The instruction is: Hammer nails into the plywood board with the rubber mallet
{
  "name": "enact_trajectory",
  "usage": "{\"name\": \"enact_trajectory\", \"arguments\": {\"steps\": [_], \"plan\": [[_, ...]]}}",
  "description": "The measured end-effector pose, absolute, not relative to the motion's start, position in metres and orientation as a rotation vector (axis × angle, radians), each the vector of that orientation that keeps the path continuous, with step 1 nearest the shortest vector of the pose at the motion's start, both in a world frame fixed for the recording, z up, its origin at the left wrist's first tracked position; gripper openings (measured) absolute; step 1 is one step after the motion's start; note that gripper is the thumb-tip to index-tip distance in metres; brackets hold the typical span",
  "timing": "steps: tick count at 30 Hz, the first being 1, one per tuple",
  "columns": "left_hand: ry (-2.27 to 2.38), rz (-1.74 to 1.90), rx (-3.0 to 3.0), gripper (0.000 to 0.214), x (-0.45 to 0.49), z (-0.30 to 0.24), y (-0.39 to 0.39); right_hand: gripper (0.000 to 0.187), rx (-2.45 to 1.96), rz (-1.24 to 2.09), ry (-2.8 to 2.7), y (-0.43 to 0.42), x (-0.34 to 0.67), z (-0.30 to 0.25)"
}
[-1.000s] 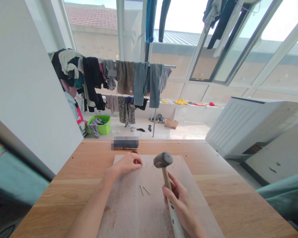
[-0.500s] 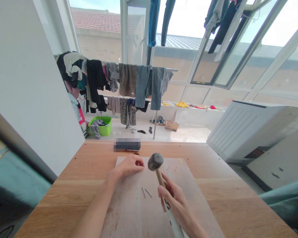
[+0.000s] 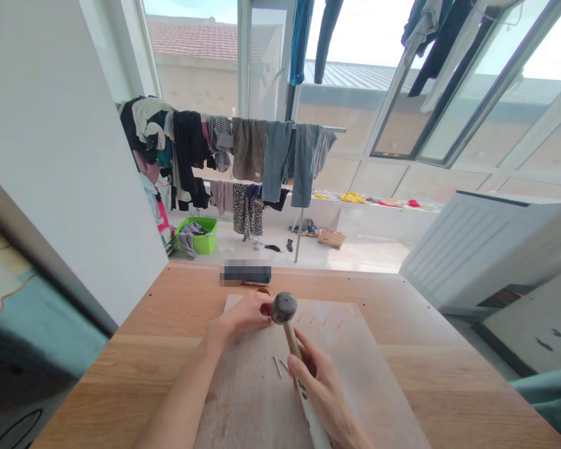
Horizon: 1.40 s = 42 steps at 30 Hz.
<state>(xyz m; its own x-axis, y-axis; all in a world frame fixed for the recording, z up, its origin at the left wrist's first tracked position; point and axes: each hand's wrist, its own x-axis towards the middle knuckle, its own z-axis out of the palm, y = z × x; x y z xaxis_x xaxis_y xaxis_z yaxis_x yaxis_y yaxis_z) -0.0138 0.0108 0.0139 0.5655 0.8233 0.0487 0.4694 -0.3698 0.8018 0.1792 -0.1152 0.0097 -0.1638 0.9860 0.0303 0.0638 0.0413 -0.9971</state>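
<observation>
My right hand (image 3: 321,390) is wrapped round the pale wooden handle of a mallet with a dark round head (image 3: 283,307). The head hangs just above the far left part of a pale wooden board (image 3: 355,374) lying on the wooden table (image 3: 168,318). My left hand (image 3: 243,315) rests on the board beside the mallet head, its fingertips pinched together; what they pinch is hidden by the head. Two loose nails (image 3: 278,366) lie on the board between my hands. Several small nails (image 3: 325,323) stand in a row near the board's far edge.
A dark blurred object (image 3: 245,274) lies at the table's far edge. Beyond the table stand a clothes rack (image 3: 262,156) hung with garments, a green basket (image 3: 197,235) on the floor and a white cabinet (image 3: 490,243) to the right.
The mallet head has swung left and slightly down, from right of my left hand to right next to its fingertips. My left hand has stayed on the board.
</observation>
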Motion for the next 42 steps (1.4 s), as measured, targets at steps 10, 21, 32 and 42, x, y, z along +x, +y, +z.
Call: {"name": "enact_trajectory", "arguments": {"steps": [10,21,32,42], "plan": [[1.087,0.531,2.047,0.008,-0.017,0.022,0.009,0.053,-1.121,1.301,-1.357,-0.117,0.18,0.007],[1.142,0.037,2.167,0.016,0.005,0.071,-0.029,0.07,-1.196,1.095,-1.044,-0.114,0.192,0.028],[1.096,-0.327,2.384,0.011,0.055,0.073,-0.055,0.071,-1.217,1.071,-0.978,-0.111,0.194,0.031],[1.249,-0.067,2.315,0.013,0.032,0.071,-0.041,0.064,-1.19,1.072,-0.996,-0.112,0.192,0.031]]}}
